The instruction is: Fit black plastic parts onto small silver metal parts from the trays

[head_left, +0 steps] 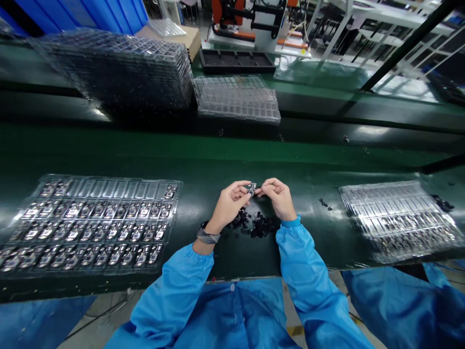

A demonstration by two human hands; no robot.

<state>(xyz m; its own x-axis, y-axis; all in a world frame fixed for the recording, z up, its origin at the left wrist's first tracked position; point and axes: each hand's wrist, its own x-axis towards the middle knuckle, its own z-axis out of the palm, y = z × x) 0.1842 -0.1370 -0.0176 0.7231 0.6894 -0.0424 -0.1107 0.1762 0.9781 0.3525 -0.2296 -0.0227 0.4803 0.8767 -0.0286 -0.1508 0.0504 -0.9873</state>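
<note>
Between the thumb and fingers of my left hand (234, 199) is a small silvery electronic module (252, 187). My right hand (276, 195) is closed in a pinch close beside it, with a small dark piece (258, 190) at the fingertips, touching or almost touching the module. Under both hands lies a loose pile of small black parts (262, 225) on the green bench. To my left, a clear tray (109, 188) holds rows of similar modules, with several bare slots in its far row. On the right, stacked clear trays (378, 198) hold more modules in their nearer rows.
A tall stack of clear trays (119, 72) stands at the back left, beside a lower stack (238, 99). Behind is a black divided tray (238, 62). A few black bits (324, 202) lie right of my hands. People in blue clothing (395, 305) sit on both sides.
</note>
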